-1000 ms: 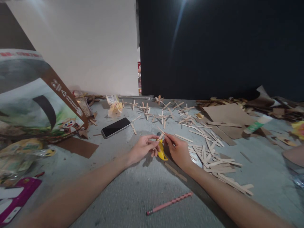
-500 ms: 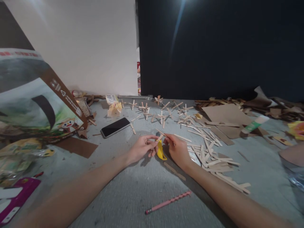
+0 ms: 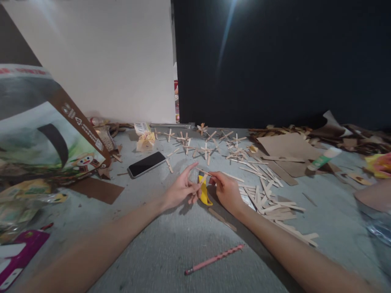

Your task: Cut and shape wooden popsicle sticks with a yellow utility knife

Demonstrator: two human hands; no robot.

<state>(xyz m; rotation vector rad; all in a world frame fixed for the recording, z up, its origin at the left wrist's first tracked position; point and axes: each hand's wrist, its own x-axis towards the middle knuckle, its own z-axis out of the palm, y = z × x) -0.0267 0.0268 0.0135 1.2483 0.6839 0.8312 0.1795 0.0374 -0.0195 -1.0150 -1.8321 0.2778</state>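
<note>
My left hand [image 3: 182,190] has its index finger raised, while the thumb and lower fingers close on a short wooden stick [image 3: 204,178]. Between finger and thumb, my right hand [image 3: 225,190] pinches a thin wooden stick [image 3: 201,171] that crosses the first one. Just behind and below the sticks is a yellow object [image 3: 204,194] with a dark end, between my two hands. On the table in front of my right hand lies a loose stick [image 3: 222,219]. A pink pencil [image 3: 214,259] rests nearer to me.
A phone [image 3: 147,164] lies to the left, beyond my left hand. Crossed sticks [image 3: 206,151] stand at the back. A pile of sticks [image 3: 271,203], cardboard [image 3: 287,150] and a glue stick [image 3: 324,158] are on the right. A large printed bag [image 3: 55,134] stands left.
My left index finger has lifted away from the crossed sticks and points up. My right hand keeps its pinch. The whole view has shifted slightly.
</note>
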